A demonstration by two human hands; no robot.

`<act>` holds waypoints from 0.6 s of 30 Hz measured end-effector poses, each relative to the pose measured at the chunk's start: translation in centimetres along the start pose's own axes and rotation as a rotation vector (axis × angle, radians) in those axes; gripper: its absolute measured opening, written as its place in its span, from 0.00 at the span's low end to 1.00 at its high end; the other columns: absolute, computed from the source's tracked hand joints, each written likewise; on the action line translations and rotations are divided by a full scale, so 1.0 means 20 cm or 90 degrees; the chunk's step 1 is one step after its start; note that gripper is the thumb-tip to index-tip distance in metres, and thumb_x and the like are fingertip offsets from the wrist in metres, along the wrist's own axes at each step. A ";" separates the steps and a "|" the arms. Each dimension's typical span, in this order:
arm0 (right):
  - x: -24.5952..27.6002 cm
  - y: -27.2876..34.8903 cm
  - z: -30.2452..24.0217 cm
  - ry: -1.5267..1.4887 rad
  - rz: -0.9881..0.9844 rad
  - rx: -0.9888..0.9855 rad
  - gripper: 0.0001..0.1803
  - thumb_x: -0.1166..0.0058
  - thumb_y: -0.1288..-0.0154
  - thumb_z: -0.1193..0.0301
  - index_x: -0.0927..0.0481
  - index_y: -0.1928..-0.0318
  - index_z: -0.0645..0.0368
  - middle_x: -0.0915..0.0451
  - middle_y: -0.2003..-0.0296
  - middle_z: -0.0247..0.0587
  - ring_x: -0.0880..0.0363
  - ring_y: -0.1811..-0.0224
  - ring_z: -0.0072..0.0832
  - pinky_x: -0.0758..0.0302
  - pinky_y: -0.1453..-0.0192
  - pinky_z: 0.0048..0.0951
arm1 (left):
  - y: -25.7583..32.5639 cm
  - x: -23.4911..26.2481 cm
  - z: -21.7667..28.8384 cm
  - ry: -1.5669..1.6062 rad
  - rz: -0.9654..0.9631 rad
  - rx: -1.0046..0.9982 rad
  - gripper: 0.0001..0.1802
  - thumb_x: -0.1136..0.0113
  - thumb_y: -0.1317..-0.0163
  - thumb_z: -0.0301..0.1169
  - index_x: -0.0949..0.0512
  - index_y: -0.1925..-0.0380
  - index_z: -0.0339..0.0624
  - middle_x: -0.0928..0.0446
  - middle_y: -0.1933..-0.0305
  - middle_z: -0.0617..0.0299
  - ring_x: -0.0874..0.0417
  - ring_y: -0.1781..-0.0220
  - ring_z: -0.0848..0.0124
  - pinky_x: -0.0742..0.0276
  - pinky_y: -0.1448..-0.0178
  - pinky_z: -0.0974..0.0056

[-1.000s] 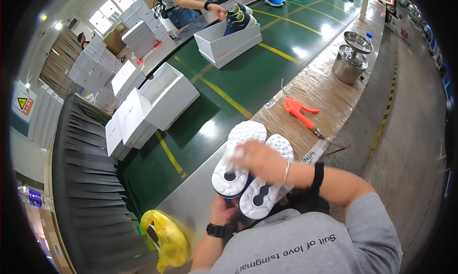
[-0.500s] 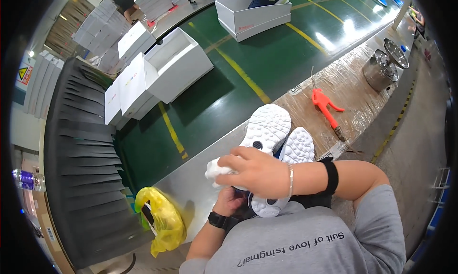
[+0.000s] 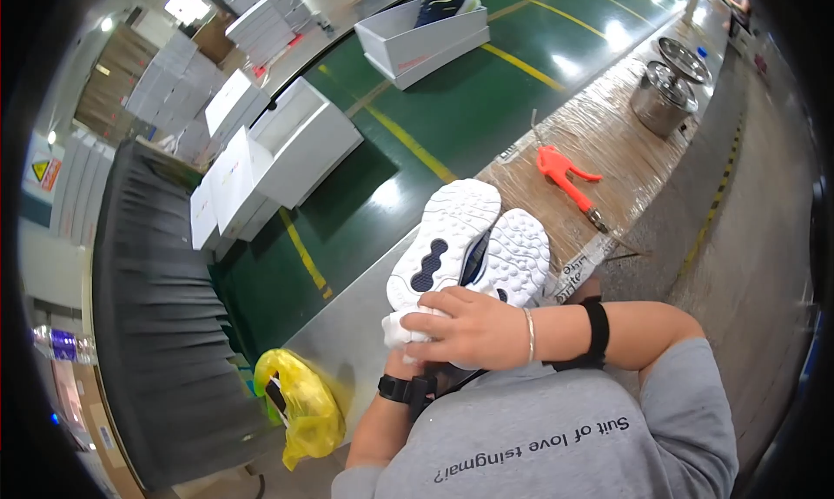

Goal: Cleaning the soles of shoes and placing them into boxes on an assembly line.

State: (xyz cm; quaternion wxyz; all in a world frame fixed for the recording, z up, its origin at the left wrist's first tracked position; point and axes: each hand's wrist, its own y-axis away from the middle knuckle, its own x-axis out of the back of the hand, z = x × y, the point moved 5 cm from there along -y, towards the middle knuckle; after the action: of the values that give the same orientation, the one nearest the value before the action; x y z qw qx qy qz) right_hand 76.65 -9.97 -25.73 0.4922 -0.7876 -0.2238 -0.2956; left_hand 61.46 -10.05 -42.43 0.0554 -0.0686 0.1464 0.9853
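Both hands grip a pair of white-soled shoes (image 3: pixel 473 247) soles up, right hand (image 3: pixel 473 330) pressing a white cloth (image 3: pixel 404 325) at the heels (left hand (image 3: pixel 408 360) mostly hidden), apparently mid-wipe, open boxes (image 3: pixel 295 143) waiting unfilled.

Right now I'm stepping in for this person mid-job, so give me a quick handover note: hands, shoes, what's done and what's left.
Right hand: pressing a white cloth against the heel end of the pair of white-soled sneakers, soles up.
Left hand: under the sneakers, mostly hidden, watch at the wrist; seems to support them.
Nearby: open white shoebox on the green conveyor belt; orange tool on the wrapped bench.
Done: pair held together.
Left: wiping apparently in progress; pair not boxed.
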 end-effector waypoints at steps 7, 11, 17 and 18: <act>0.25 0.59 0.82 0.224 -0.075 -0.636 0.21 0.47 0.52 0.78 0.21 0.54 0.48 0.27 0.54 0.48 0.30 0.53 0.45 0.30 0.48 0.39 | -0.08 -0.16 0.02 0.482 -0.014 0.315 0.27 0.42 0.42 0.47 0.26 0.50 0.37 0.26 0.46 0.52 0.25 0.45 0.58 0.29 0.40 0.50; 0.21 0.55 0.47 0.166 0.119 -0.398 0.21 0.50 0.51 0.80 0.21 0.54 0.49 0.26 0.55 0.48 0.30 0.53 0.46 0.32 0.47 0.41 | -0.08 -0.16 0.01 0.503 -0.044 0.288 0.28 0.45 0.40 0.46 0.29 0.47 0.37 0.28 0.42 0.51 0.26 0.42 0.57 0.30 0.38 0.51; 0.13 0.43 0.34 0.084 0.091 -0.281 0.21 0.47 0.52 0.77 0.25 0.54 0.47 0.30 0.50 0.41 0.28 0.55 0.40 0.30 0.48 0.39 | -0.06 -0.13 0.03 0.507 -0.040 0.286 0.29 0.46 0.41 0.46 0.30 0.45 0.36 0.29 0.42 0.49 0.27 0.42 0.56 0.29 0.39 0.50; 0.16 0.53 0.51 0.131 0.076 -0.373 0.20 0.47 0.51 0.78 0.24 0.55 0.48 0.29 0.51 0.41 0.29 0.55 0.42 0.30 0.47 0.40 | -0.08 -0.16 0.03 0.519 -0.048 0.288 0.30 0.46 0.40 0.46 0.31 0.45 0.36 0.29 0.42 0.49 0.27 0.42 0.56 0.29 0.39 0.50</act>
State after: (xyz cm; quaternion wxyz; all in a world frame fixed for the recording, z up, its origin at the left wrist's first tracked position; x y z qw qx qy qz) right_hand 88.32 -4.89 -33.85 0.2807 -0.8735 -0.0313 -0.3965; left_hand 64.80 -8.66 -41.83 0.0426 -0.4415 0.3646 0.8187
